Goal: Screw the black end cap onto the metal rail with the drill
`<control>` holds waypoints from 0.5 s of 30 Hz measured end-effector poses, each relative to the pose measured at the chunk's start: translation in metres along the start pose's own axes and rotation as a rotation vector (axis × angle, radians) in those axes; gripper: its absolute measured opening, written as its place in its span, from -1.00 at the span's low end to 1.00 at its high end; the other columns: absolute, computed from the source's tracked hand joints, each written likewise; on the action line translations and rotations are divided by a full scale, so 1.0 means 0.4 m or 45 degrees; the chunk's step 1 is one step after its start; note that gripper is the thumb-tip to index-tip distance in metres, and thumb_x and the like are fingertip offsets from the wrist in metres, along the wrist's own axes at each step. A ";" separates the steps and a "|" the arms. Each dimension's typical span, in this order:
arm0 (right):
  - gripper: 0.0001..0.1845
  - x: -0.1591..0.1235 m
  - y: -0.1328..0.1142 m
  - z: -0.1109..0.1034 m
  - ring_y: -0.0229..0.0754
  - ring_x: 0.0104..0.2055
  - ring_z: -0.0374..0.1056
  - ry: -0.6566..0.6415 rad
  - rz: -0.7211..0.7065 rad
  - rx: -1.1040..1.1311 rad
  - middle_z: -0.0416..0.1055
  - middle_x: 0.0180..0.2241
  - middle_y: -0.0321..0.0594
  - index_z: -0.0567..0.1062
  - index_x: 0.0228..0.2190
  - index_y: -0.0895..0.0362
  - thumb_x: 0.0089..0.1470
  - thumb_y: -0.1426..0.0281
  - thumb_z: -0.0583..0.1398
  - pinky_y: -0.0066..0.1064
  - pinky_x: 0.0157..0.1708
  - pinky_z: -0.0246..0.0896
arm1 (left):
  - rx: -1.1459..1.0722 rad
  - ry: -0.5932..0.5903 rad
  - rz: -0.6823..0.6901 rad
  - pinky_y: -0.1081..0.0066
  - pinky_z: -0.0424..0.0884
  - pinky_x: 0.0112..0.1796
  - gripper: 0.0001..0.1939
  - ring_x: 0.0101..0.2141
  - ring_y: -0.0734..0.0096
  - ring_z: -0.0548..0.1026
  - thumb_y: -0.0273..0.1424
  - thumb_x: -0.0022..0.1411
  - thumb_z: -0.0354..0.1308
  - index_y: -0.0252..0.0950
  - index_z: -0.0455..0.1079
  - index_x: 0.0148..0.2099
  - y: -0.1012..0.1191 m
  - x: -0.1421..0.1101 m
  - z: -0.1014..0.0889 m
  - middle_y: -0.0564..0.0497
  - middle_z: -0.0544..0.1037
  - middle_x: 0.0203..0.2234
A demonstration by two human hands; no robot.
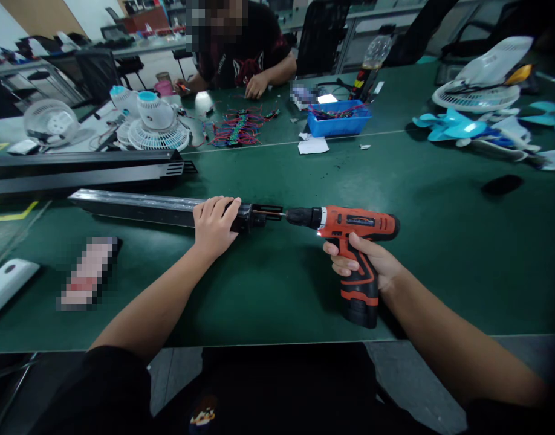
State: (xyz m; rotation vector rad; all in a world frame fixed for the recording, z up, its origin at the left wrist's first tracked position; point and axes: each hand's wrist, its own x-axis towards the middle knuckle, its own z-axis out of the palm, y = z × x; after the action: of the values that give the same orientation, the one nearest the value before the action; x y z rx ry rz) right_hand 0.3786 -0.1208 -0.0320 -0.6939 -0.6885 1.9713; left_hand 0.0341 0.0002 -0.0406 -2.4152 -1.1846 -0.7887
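Note:
My right hand (366, 257) is wrapped round the handle of an orange and black cordless drill (359, 222), its index finger by the trigger. The drill lies level and points left, with its small work light lit. A thin bit runs from its chuck to the end of a long black bar-shaped housing (141, 205) on the table. Whether the bit sits on a screw is too small to tell. Over the right end of that housing lies my left hand (215, 226), fingers bent across the top and thumb along the near side, holding it.
More long black metal profiles (87, 172) lie behind on the left. Two phones (89, 272) rest at the near left. Fan parts (157, 121), wired boards (239, 128) and a blue bin (338, 121) stand farther back. A person (245, 54) sits across the green table.

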 end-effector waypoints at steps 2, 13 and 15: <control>-0.64 0.000 0.000 -0.001 -0.44 -0.59 -0.02 0.000 0.002 0.005 0.41 -0.31 -0.31 0.58 -0.15 0.12 0.16 0.14 0.43 -0.52 -0.50 0.36 | 0.016 0.003 0.007 -0.03 0.28 0.06 -0.45 0.13 -0.14 0.51 -0.49 0.21 0.23 -0.23 0.42 0.26 0.000 0.000 -0.001 -0.23 0.62 0.08; -0.63 0.000 -0.002 0.001 -0.44 -0.59 -0.04 0.007 0.011 0.009 0.41 -0.30 -0.29 0.57 -0.17 0.15 0.15 0.15 0.43 -0.53 -0.51 0.37 | -0.005 0.035 0.021 -0.04 0.27 0.05 -0.46 0.12 -0.15 0.51 -0.49 0.22 0.25 -0.25 0.43 0.26 -0.001 0.002 -0.001 -0.25 0.62 0.07; -0.64 0.001 -0.002 0.001 -0.44 -0.60 -0.04 0.017 0.008 0.008 0.42 -0.29 -0.28 0.57 -0.16 0.15 0.15 0.15 0.42 -0.53 -0.52 0.36 | -0.011 0.013 0.007 -0.04 0.27 0.06 -0.45 0.13 -0.16 0.51 -0.49 0.21 0.25 -0.24 0.43 0.26 0.000 0.002 -0.003 -0.25 0.62 0.08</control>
State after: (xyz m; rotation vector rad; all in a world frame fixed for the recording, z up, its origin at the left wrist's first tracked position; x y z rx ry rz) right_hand 0.3785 -0.1204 -0.0312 -0.7057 -0.6725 1.9721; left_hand 0.0341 0.0003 -0.0393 -2.4171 -1.1720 -0.8051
